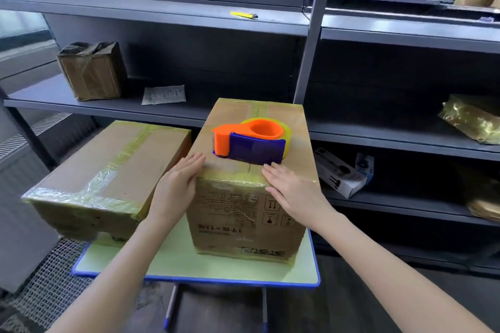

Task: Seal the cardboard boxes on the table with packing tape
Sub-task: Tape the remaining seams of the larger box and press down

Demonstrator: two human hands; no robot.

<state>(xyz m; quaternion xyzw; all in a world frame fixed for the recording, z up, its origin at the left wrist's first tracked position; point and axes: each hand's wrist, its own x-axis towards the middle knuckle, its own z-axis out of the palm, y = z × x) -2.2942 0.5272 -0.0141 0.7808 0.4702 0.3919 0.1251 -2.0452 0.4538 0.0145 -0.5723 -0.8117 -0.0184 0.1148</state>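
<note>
While the orange-and-blue tape dispenser is laid on its lid, the taller cardboard box, edged in yellowish tape, is touched at its top edge on the table by the left hand and right hand, both flat, gripping nothing. A lower taped box is set alongside. Upside-down print on the taller one's front is barely legible.
</note>
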